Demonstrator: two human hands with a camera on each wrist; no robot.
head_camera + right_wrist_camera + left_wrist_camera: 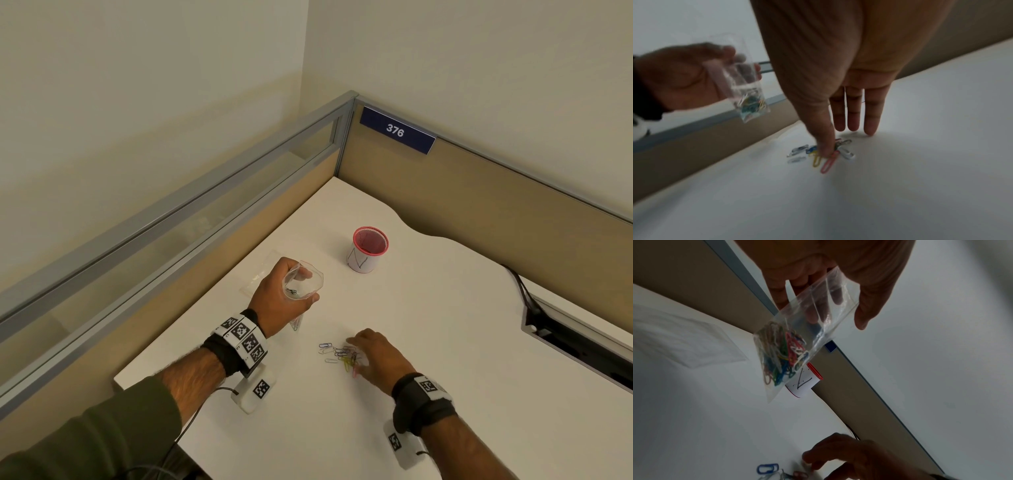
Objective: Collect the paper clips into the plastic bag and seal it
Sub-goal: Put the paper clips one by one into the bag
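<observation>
So: loose clips (pixel 340 356) are lying in a small pile on the desk (pixel 428 342), more are sitting in the bottom of the bag (pixel 797 340). Left hand (pixel 277 301) is holding the bag above the desk, fingers curled round it, mouth gaping. Right hand (pixel 376 356) is resting on the pile, fingers straight, thumb (pixel 824 142) touching the clips. Red-rimmed cup (pixel 368 250) is standing further back.

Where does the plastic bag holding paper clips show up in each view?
Head: plastic bag, left of centre, gripped by the left hand.
Left wrist: upper centre, hanging from the fingers.
Right wrist: left side.
Shared landmark: the loose paper clips on the desk.
</observation>
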